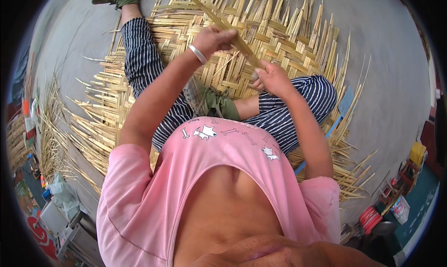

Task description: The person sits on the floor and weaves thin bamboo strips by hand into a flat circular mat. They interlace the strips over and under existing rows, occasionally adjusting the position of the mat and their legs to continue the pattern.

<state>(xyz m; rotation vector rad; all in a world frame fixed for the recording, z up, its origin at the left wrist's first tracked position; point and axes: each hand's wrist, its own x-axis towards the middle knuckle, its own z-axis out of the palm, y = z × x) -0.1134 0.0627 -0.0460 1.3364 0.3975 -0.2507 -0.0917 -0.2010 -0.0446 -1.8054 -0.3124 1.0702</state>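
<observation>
Above the woven mat, my left hand (212, 40) is closed around flat split-reed strips (243, 48), with a pale bangle at the wrist. Lower and to the right, my right hand (274, 78) grips the near end of the same strips between thumb and fingers. The strips slant from upper left to lower right, and their far ends run out past the top edge. Exactly how many lie together I cannot tell. Beneath is a broad mat (300, 46) in a diagonal weave of yellowish reed, its loose strip ends fanning out at the edges.
My striped trouser legs (142, 46) and green shoes (219, 101) rest on the mat. A blue strip (334, 125) lies by the right knee. Loose reeds (53, 122) are piled at left on the grey floor (372, 34). A red tub (370, 219) stands at lower right.
</observation>
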